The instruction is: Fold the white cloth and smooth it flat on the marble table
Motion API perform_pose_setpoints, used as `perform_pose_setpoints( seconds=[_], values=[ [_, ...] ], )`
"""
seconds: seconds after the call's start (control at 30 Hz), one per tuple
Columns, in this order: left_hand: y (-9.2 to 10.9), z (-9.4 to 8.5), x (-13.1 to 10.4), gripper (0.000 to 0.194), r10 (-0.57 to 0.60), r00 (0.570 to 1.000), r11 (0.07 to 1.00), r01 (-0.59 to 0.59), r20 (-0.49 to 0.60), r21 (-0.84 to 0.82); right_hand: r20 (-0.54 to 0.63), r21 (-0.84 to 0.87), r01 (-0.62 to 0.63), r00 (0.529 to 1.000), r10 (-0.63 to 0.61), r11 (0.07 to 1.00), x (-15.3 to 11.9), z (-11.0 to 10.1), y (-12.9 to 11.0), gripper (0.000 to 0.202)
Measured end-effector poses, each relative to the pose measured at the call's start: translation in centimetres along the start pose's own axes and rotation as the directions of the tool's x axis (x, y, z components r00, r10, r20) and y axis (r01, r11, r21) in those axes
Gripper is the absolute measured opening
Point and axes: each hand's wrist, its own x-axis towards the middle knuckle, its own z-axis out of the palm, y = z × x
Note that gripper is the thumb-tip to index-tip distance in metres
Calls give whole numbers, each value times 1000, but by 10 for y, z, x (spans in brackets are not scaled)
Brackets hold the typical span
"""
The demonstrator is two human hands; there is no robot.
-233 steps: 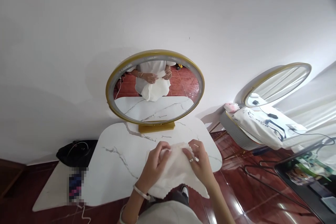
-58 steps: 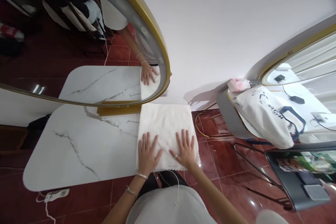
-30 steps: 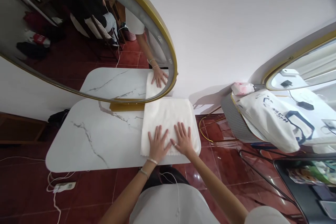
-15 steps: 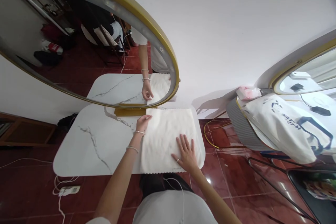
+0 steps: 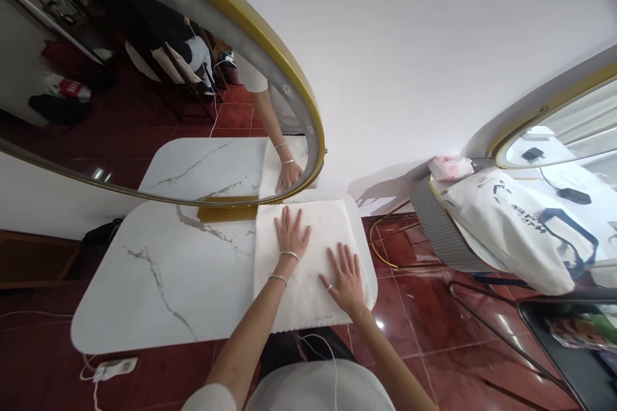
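A white cloth with scalloped edges (image 5: 306, 289) lies folded flat on the right part of a marble-patterned table (image 5: 202, 270). My left hand (image 5: 292, 236) rests palm down on the cloth's upper left area, fingers spread. Lower on the right side, my right hand (image 5: 346, 279) also lies flat on it, fingers apart, with a ring on one finger. Neither hand grips the fabric. Two bracelets circle my left wrist.
A gold-rimmed round mirror (image 5: 315, 109) stands at the table's back on a gold base (image 5: 226, 212). To the right, another table carries a white tote bag (image 5: 515, 225) and a tissue pack (image 5: 450, 167). A black chair (image 5: 540, 327) is at lower right; a power strip (image 5: 116, 369) is at lower left.
My left hand has let go of the cloth's left edge and moved right onto its surface, fingers now spread. The right hand stays flat on the cloth. The view has shifted slightly.
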Motion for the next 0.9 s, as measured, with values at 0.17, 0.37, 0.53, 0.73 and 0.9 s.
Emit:
perform_pose_setpoints(
  seconds=[0.17, 0.37, 0.53, 0.73, 0.9],
  values=[
    [-37, -13, -3, 67, -21, 1000, 999, 22, -23, 37, 77, 9, 34, 996, -35, 999, 1, 2, -25, 75],
    [-101, -47, -12, 69, -61, 997, 996, 63, -43, 65, 220, 217, 278, 920, -324, 936, 6, 8, -91, 81],
    [-164, -73, -17, 71, -99, 994, 992, 101, -37, 69, 300, 353, 258, 879, -370, 899, 23, 11, -152, 79],
    [-176, -72, -12, 53, 107, 994, 994, -107, -17, 2, 318, 330, 194, 899, -302, 924, 28, 19, -180, 75],
    [-125, -52, -1, 57, 320, 945, 947, -318, 68, -38, 262, 180, 133, 949, -177, 975, 14, 25, -149, 75]
  ],
)
